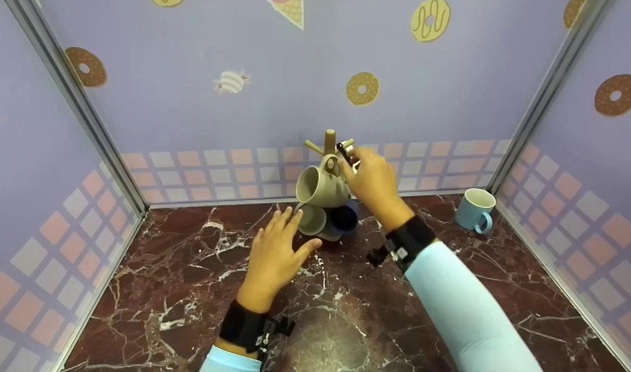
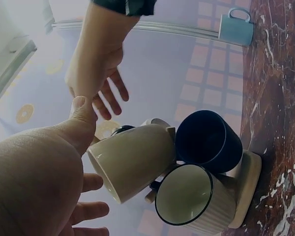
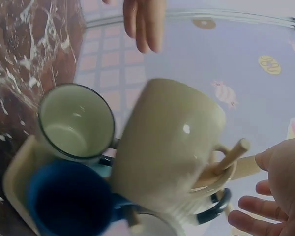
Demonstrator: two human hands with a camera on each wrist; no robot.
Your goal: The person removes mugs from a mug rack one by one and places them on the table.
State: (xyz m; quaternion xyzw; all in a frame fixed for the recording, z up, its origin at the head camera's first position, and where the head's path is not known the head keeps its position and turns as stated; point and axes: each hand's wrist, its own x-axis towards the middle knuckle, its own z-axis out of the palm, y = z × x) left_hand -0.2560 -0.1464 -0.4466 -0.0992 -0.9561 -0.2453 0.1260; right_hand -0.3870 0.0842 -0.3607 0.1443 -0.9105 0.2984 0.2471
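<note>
A wooden mug tree [image 1: 330, 140] stands near the back wall with several mugs hanging from its pegs. The cream mug [image 1: 323, 187] hangs tilted, its handle looped over a peg. Below it are a pale mug with a dark rim [image 2: 196, 196] and a dark blue mug [image 2: 206, 140]. Behind the cream mug, another mug shows a black handle [image 3: 214, 215]. My right hand [image 1: 375, 181] is beside the upper pegs and this handle, fingers loosely bent around nothing. My left hand [image 1: 277, 256] reaches toward the lower pale mug with fingers extended; it holds nothing.
A light blue mug [image 1: 470, 211] stands upright at the right, close to the side wall. The dark red marbled tabletop [image 1: 191, 289] is bounded by patterned walls at the back and both sides. The mug tree's pale base [image 2: 248, 187] rests on it.
</note>
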